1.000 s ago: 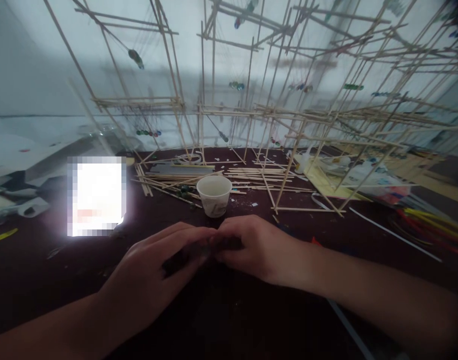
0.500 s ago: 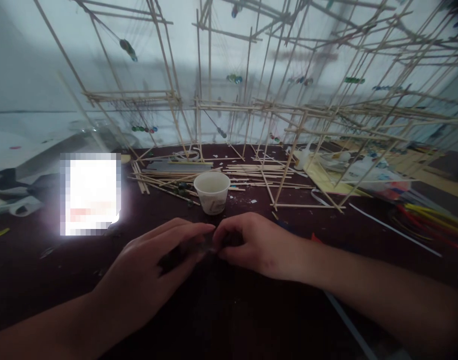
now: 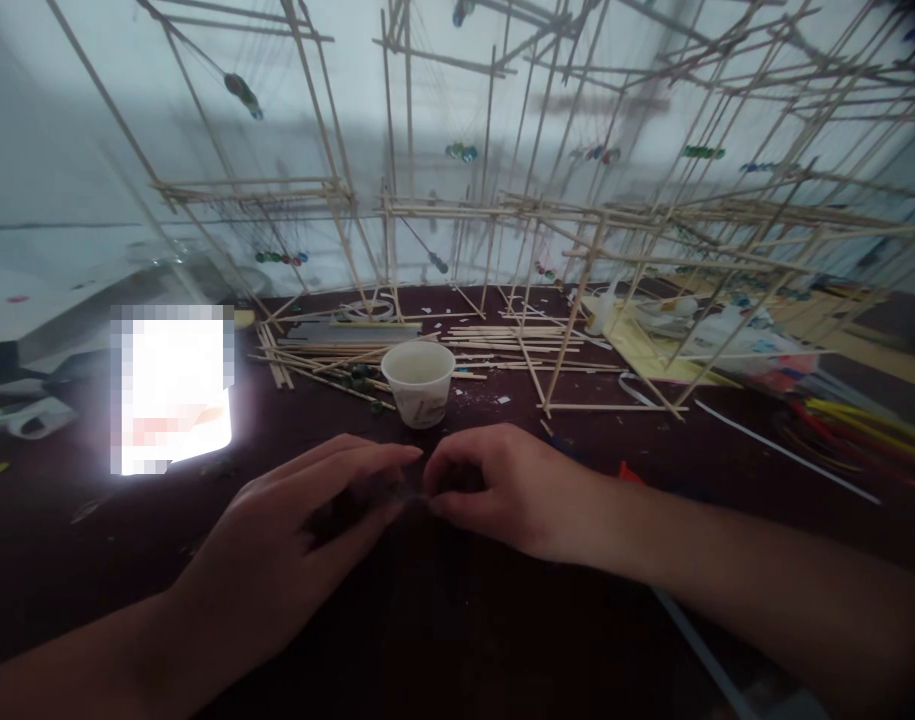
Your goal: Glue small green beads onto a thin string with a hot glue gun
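Observation:
My left hand and my right hand come together over the dark table, fingertips almost meeting. The left thumb and fingers curl around a small dark space, and what they hold is too dim to make out. On the right, thumb and forefinger pinch together on something tiny, perhaps a faint clear bit between the two hands. Just beyond the fingertips stands a white paper cup, upright and touched by neither hand. Thin wooden sticks lie behind the cup, with a few dark marbles among them.
A tall frame of thin sticks rises across the back, with rows of glass marbles hanging on threads. A bright, blurred-out screen glows at left. A glue bottle, plastic bags and coloured strips lie at right.
The whole view has shifted slightly, so the cup and frame sit a little further left. Both hands keep nearly the same pose, fingertips close together.

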The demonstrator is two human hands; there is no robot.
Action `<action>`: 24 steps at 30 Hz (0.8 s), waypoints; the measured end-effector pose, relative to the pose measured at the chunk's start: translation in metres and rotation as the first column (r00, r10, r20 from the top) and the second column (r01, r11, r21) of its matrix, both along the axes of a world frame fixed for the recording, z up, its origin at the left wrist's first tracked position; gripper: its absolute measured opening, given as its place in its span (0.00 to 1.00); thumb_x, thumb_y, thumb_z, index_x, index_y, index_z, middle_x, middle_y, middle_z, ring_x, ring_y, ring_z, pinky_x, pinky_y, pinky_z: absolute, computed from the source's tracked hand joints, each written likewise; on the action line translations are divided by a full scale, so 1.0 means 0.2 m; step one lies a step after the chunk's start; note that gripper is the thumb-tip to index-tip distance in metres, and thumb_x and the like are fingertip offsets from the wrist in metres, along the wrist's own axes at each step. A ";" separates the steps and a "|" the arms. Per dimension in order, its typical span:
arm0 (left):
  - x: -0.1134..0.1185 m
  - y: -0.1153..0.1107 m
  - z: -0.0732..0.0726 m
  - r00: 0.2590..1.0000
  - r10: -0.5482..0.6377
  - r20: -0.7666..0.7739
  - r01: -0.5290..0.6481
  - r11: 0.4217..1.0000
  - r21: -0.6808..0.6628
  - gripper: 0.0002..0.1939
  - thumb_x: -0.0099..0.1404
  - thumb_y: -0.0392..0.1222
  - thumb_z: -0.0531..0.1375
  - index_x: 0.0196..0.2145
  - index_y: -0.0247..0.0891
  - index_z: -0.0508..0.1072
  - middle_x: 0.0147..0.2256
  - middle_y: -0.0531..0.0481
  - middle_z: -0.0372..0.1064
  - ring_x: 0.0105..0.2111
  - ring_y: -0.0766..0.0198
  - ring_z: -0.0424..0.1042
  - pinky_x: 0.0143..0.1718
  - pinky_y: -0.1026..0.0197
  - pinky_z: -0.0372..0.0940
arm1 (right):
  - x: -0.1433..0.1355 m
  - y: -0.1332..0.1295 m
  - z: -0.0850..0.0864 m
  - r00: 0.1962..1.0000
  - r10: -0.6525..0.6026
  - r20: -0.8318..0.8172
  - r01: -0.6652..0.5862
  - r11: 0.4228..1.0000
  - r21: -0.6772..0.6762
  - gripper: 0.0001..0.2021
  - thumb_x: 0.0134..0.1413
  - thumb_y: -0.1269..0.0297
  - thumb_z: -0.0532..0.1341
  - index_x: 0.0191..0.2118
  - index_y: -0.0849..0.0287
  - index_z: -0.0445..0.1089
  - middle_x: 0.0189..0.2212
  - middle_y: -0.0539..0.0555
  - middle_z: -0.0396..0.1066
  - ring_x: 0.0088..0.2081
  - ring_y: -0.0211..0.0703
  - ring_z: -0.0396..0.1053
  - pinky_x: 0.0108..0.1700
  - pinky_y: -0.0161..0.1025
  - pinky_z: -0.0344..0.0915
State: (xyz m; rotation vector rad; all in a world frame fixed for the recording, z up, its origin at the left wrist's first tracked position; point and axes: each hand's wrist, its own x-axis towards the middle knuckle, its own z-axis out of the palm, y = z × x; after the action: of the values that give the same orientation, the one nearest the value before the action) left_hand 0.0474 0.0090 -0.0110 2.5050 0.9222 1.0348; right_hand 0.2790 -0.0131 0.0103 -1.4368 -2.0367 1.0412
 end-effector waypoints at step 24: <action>0.00 -0.01 0.02 0.997 0.073 0.022 -0.073 0.997 0.016 0.10 0.70 0.48 0.66 0.48 0.57 0.82 0.42 0.62 0.84 0.33 0.68 0.81 0.41 0.70 0.77 | -0.01 0.00 -0.07 0.999 0.039 -0.009 -0.037 0.979 0.203 0.08 0.59 0.75 0.69 0.44 0.61 0.82 0.40 0.53 0.83 0.39 0.40 0.78 0.43 0.36 0.70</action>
State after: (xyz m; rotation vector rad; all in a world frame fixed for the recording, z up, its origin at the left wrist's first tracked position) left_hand 0.0472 0.0072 -0.0078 2.4857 1.0100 1.0936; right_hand 0.2770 -0.0123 -0.0027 -1.2886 -2.1011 0.8279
